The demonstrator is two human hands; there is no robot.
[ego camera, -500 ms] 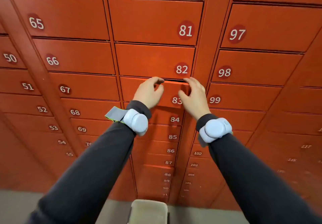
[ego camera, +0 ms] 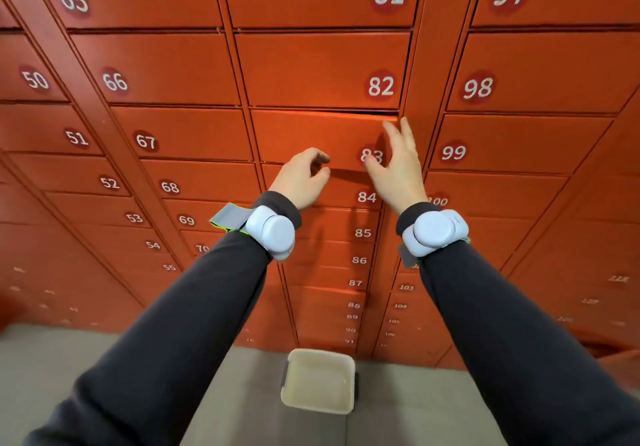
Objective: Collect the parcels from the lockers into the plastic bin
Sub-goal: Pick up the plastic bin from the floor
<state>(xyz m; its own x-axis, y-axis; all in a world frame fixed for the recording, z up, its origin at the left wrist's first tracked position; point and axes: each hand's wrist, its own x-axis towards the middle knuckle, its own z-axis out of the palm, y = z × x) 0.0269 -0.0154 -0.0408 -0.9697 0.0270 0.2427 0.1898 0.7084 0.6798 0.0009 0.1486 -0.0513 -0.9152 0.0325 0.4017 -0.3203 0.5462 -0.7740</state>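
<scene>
Locker 83's red door (ego camera: 311,137) stands slightly ajar, with a dark gap along its top right edge. My left hand (ego camera: 301,177) is at the door's lower edge, fingers curled and thumb close under the forefinger; whether it grips the edge is unclear. My right hand (ego camera: 398,165) is spread, fingertips against the door's right edge and partly covering the number. A beige plastic bin (ego camera: 294,390) sits on the floor below, between my arms, and looks empty. No parcel shows.
A wall of shut red numbered lockers (ego camera: 166,71) fills the view, columns 65–70 on the left and 97–104 on the right. Grey floor (ego camera: 69,359) runs along its base. White devices are strapped to both wrists.
Both hands have come down from the top edge of door 83: the left to its lower edge, the right to its right side with fingers spread. The view has tilted down, so the whole bin shows.
</scene>
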